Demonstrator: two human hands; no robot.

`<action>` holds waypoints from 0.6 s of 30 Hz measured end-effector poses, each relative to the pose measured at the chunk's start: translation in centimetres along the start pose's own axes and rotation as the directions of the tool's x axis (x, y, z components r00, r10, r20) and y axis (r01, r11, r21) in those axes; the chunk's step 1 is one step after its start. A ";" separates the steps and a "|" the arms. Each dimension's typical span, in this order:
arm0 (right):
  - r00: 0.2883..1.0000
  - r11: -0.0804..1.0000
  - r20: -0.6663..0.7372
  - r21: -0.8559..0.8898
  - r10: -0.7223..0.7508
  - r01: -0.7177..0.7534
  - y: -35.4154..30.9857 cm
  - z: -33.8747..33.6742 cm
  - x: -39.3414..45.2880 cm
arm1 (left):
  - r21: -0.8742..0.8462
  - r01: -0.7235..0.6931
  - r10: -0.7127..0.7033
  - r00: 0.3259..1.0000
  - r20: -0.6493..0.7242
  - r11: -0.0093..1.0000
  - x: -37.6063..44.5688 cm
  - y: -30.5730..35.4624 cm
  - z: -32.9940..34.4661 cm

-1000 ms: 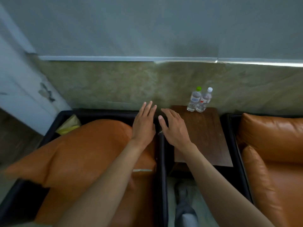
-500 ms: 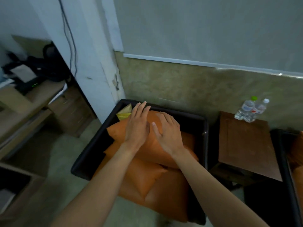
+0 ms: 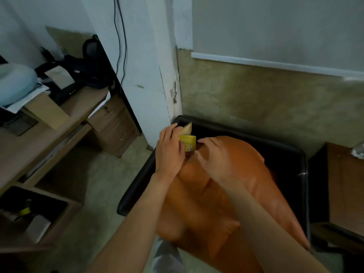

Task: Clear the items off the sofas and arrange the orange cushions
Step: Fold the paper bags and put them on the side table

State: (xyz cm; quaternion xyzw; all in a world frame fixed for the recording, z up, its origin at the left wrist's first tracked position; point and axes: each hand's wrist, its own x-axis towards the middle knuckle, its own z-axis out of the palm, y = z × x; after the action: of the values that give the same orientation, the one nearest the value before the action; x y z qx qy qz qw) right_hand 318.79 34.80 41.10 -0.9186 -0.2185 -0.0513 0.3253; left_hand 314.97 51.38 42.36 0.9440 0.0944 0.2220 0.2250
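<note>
Head view, looking down on a black-framed sofa (image 3: pixel 232 131) in the corner beside a white pillar (image 3: pixel 149 79). The left hand (image 3: pixel 170 152) reaches into the back left corner of the seat, where a yellow packet (image 3: pixel 189 143) with a tan packet (image 3: pixel 186 129) behind it sits wedged between the frame and the orange cushion (image 3: pixel 242 154). The left fingers (image 3: pixel 171 131) curl round the packets' near edge and appear to be grasping them, though the contact itself is partly hidden by the hand. The right hand (image 3: pixel 214 156) lies flat on the top of the cushion, its fingers released and spread, holding nothing; the fingertips are just beside the yellow packet. A second orange cushion (image 3: pixel 199 213) lies lower and nearer the camera, overlapping the first.

The step in hand is judged to be clearing the packets from the sofa. To do it well, the right hand should press the cushion back and away from the corner so that the gap opens, while the left hand takes both packets together in a firm pinch and lifts them straight up. Thin packets may slide apart or slip down behind the cushion if only one is gripped. A wooden side surface (image 3: pixel 342 186) stands just to the right of the sofa and would serve as a place to set them down; the cushions can then be squared against the backrest.
</note>
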 end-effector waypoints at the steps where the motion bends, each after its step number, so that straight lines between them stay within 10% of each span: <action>1: 1.000 1.000 0.002 0.004 0.026 -0.026 -0.5 1.6 1.1 | -0.016 0.001 -0.001 1.000 0.008 1.000 1.1 -1.8 0.6; 18: 0.932 0.913 -0.001 -0.204 0.361 -0.354 6.2 30.4 22.2 | -0.111 -0.035 0.072 0.935 0.348 0.993 15.6 -25.3 20.1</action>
State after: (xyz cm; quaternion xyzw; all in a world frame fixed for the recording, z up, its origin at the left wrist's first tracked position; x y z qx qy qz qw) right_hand 340.02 57.49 18.97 -0.9720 -0.0463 0.0040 0.2305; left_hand 336.07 70.34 20.30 0.9578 0.0154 0.0604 0.2805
